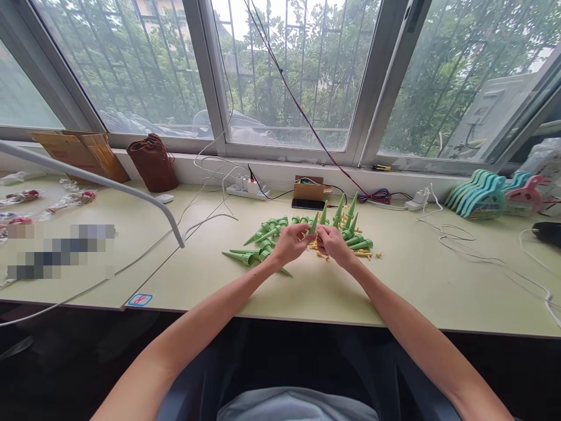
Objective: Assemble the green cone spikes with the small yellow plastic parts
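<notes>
Both hands meet over a pile on the table. My left hand is closed round a green plastic watering spike, its tip pointing up. Right against it, my right hand is closed in a pinch; what sits between its fingers is hidden. To the left lie several loose green spikes with ribbed caps. Behind my right hand several more spikes stand upright, tips up. Small yellow plastic pieces lie scattered under and beside my right hand.
Behind the pile are a black phone, a small cardboard box and a white power strip. A grey bent tube and white cables cross the left side. Teal clips or hangers stand at the right.
</notes>
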Available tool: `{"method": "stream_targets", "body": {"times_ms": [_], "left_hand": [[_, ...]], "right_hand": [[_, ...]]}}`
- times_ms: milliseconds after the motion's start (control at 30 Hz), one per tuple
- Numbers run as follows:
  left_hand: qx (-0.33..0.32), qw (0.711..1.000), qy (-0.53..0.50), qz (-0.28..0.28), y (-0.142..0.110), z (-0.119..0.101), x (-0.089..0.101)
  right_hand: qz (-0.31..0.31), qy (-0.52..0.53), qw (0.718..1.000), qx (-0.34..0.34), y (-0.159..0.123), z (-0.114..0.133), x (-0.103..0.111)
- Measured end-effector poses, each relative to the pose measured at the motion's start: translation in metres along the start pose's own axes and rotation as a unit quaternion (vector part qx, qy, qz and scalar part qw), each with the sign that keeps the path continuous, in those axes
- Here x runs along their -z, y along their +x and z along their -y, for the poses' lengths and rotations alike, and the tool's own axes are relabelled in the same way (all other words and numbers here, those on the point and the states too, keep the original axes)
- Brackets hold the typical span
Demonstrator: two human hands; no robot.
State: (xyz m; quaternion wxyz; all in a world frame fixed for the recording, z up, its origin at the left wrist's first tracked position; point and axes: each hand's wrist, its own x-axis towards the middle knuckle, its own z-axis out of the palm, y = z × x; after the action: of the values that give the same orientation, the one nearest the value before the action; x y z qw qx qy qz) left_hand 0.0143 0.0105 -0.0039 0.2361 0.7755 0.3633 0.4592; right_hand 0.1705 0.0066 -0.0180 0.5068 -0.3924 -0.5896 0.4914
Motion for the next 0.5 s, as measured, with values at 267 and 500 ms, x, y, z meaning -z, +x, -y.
{"method": "stream_targets", "body": {"times_ms": [267,500], "left_hand": [[0.105,0.969,-0.207,0.086,0.0,-0.002,0.004],[0.182,0.922,-0.309,0.145,0.002,-0.001,0.012]], "right_hand": [[-0.04,-0.163,0.982,0.09,0.0,-0.001,0.001],[-0.028,-0.257,0.957,0.131,-0.005,0.008,0.002]]}}
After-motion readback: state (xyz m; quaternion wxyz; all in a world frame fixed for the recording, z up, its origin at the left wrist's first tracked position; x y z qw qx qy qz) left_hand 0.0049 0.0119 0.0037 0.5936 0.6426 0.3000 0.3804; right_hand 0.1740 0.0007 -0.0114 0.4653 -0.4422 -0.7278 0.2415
